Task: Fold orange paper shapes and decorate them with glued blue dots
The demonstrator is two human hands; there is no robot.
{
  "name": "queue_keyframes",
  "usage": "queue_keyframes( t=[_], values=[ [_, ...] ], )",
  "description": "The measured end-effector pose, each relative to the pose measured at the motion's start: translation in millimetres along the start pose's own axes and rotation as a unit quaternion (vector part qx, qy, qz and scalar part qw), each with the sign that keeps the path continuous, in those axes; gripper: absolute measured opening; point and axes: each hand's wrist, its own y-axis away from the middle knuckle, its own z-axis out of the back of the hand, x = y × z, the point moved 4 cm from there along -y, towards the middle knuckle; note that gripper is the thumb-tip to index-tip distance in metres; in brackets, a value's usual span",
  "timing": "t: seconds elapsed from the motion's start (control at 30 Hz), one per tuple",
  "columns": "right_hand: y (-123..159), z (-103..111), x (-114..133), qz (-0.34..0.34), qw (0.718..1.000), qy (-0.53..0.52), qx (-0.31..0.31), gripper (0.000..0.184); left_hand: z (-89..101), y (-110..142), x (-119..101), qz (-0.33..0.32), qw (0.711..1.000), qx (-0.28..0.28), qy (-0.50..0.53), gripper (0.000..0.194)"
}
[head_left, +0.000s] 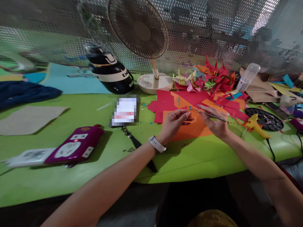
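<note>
With fingers pinched, my left hand [172,124] holds the edge of a small orange paper piece [190,109] with tiny blue dots on it. My right hand [216,124] is closed around metal tweezers [214,116], whose tips point left to the dots on that piece. I cannot tell whether a dot is between the tips. Both hands are just above an orange paper sheet [189,134]. Behind it are red paper sheets [163,96] and another orange strip with blue dots [179,101].
A heap of folded paper shapes [220,78] lies behind, beside a fan [155,82] and a black bottle [112,75]. On the right are a yellow glue gun [255,126] and a round black tray [272,121]. Leftward are a phone [125,110] and a purple power strip [75,143].
</note>
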Motion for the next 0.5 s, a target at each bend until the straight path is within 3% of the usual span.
queue_keyframes(
  t=[0.5],
  values=[
    [0.0,-0.3,1.3,0.006,1.000,-0.002,-0.010,0.018,1.2,-0.7,0.9,-0.005,1.000,-0.007,-0.007,0.039]
  ],
)
